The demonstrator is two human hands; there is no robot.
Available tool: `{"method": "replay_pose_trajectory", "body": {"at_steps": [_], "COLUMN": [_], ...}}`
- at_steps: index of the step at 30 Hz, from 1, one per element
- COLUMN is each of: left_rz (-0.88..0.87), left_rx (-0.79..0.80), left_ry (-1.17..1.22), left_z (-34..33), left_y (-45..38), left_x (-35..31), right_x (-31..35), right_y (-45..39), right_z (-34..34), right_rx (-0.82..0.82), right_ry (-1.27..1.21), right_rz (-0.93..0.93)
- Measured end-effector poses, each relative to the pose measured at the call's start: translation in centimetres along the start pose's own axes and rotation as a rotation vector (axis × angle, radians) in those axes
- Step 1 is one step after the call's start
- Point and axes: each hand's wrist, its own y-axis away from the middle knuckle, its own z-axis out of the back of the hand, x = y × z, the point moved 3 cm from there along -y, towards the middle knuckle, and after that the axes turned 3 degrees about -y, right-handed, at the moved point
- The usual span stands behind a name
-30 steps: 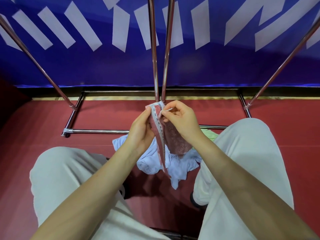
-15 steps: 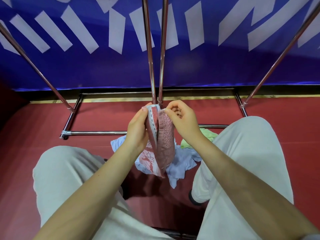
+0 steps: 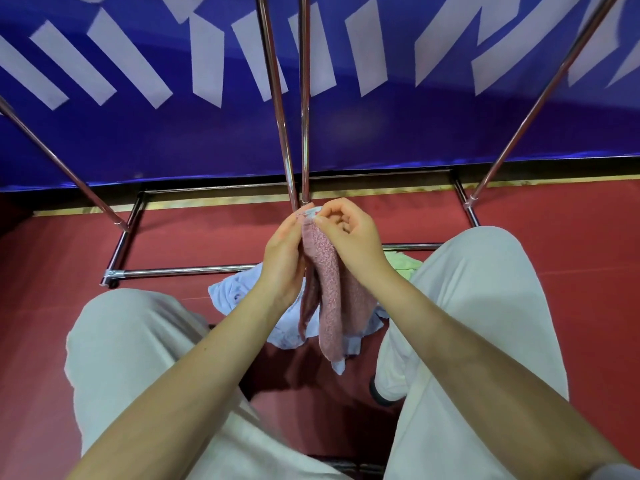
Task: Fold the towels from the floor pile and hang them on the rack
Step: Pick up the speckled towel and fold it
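hands: left hand (image 3: 282, 251), right hand (image 3: 349, 233) pinch pink towel (image 3: 332, 299) (hanging folded) | rack (image 3: 304, 98) behind

A blue banner (image 3: 346, 133) with slanted white stripes backs a dark red floor (image 3: 571, 265).

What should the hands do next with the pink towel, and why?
Probably lift the pink towel over a rack bar and drape it. Left hand and right hand pinch its top edge together, so it hangs doubled, just below the bars.
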Motion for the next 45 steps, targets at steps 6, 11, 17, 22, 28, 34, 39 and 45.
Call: {"method": "replay_pose_trajectory", "body": {"at_steps": [6,11,17,22,28,34,39,45], "left_rz": [-0.012,-0.006,0.003,-0.054,-0.151,-0.216,-0.180,-0.165], "left_rx": [0.031,0.003,-0.020,-0.043,-0.125,-0.145,-0.245,-0.347], "left_ry": [-0.109,-0.127,-0.119,-0.170,-0.344,-0.385,-0.318,-0.178], "left_z": [-0.2,-0.4,-0.4,0.4,1.7,3.2,5.7,9.6], "left_y": [-0.3,-0.3,0.1,0.1,0.7,1.4,1.6,1.6], "left_x": [0.3,0.4,0.0,0.3,-0.9,-2.6,-3.2,-4.9], "right_x": [-0.5,-0.2,-0.7,-1.5,-1.8,-2.8,-5.6,-10.3], "right_y": [-0.3,-0.2,-0.5,-0.1,0.3,1.5,3.4,5.3], "right_z": [0.4,-0.1,-0.4,-0.4,-0.9,-0.6,-0.8,0.2], "right_rx": [-0.152,-0.144,-0.175,-0.163,0.001,0.206,0.393,0.497], "right_ry": [0.088,0.046,0.062,-0.058,-0.114,0.088,0.323,0.681], "right_rz": [0.066,0.053,0.018,-0.102,-0.158,-0.144,-0.161,-0.238]}}
